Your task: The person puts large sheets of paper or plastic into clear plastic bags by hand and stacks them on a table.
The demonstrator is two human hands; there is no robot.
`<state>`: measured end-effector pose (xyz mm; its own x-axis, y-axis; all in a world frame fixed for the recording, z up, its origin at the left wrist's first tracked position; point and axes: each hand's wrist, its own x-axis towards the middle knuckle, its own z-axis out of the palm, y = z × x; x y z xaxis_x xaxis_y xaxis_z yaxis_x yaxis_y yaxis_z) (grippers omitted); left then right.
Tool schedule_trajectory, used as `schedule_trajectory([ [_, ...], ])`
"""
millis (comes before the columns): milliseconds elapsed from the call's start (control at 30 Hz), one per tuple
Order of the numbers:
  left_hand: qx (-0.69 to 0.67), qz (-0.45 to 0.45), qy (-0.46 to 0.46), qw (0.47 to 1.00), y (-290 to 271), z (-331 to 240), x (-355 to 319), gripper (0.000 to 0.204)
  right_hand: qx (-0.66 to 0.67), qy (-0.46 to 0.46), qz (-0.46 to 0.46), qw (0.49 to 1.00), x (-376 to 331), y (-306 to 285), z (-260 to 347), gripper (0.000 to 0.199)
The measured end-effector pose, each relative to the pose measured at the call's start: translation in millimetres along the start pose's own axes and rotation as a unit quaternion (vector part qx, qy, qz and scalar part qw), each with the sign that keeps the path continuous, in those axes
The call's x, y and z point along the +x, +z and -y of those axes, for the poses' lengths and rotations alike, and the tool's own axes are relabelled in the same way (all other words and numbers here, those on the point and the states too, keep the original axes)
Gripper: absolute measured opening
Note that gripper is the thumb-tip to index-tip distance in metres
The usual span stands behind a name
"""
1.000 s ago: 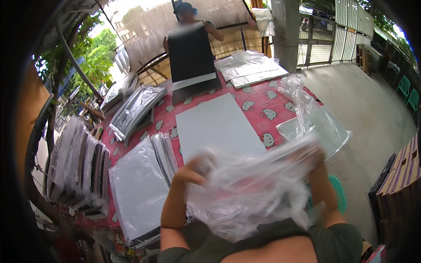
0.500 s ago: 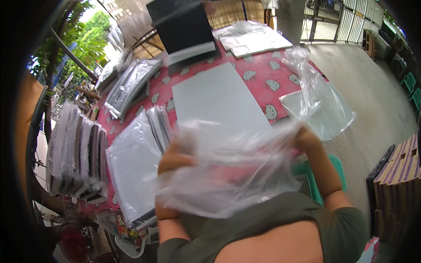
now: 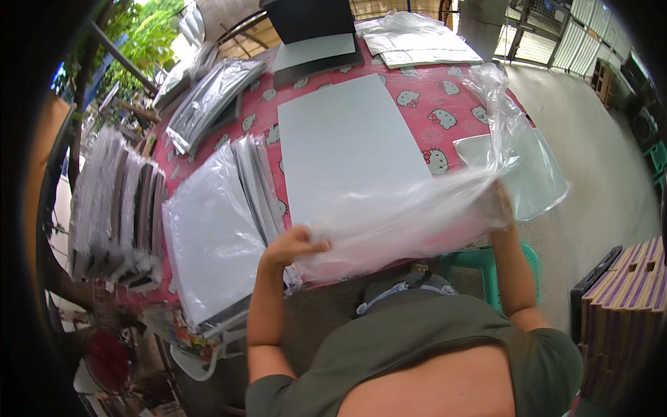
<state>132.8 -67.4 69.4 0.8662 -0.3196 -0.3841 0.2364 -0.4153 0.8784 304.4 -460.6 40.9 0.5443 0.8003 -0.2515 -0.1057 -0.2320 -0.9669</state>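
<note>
A clear plastic bag (image 3: 410, 215), smeared by motion, stretches between my two hands above the table's near edge. My left hand (image 3: 293, 245) pinches its left side, thumb pointing right. At the other end my right hand (image 3: 499, 203) grips the bag, its fingers partly veiled by the plastic. Under and beyond the bag lies a flat white board (image 3: 351, 135), its near end covered by the film. More clear plastic bags (image 3: 521, 167) lie at the right, overhanging the table edge. Left of my left hand leans a stack of plastic-wrapped white boards (image 3: 215, 236).
Wrapped panels (image 3: 114, 208) stand in a row at the far left, with more wrapped pieces (image 3: 212, 101) behind. A black box (image 3: 313, 24) and a plastic-covered pile (image 3: 420, 42) are at the back of the pink patterned tablecloth (image 3: 389, 83). A green stool (image 3: 528, 271) and stacked cartons (image 3: 625, 292) stand right.
The bag has gone from bunched and billowing near my body to stretched sideways, farther forward over the board's near end. Both hands have moved apart, and the view has shifted slightly.
</note>
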Motion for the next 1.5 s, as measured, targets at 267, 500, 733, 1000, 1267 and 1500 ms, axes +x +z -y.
schedule_trajectory([
  [267, 0.031, -0.484, 0.115, 0.867, 42.8, 52.4, 22.1, 0.028, 0.002, 0.054, -0.14, 0.989, 32.3, -23.2, -44.8, 0.025],
  [500, 0.154, -0.73, -0.116, 0.655, 63.1, 111.6, 80.0, 0.018, -0.416, 0.091, -0.382, 0.82, 105.1, 8.3, -69.3, 0.029],
  [733, -0.025, -0.725, -0.083, 0.683, 63.1, 106.3, 39.9, 0.02, -0.287, -0.023, -0.355, 0.89, 80.7, 1.3, -56.5, 0.029],
  [1000, -0.435, -0.57, 0.132, 0.685, 87.6, 98.3, -4.0, 0.012, 0.228, -0.033, -0.161, 0.96, 38.1, -17.4, -62.2, 0.058],
  [1267, -0.539, -0.2, 0.481, 0.662, -126.4, -104.2, -41.0, 0.041, 0.319, -0.346, 0.149, 0.87, 108.7, -105.9, 198.0, 0.021],
  [1500, -0.326, -0.568, 0.325, 0.682, -273.1, -130.5, 40.6, 0.039, -0.021, -0.338, -0.325, 0.883, 229.9, -113.6, 303.3, 0.041],
])
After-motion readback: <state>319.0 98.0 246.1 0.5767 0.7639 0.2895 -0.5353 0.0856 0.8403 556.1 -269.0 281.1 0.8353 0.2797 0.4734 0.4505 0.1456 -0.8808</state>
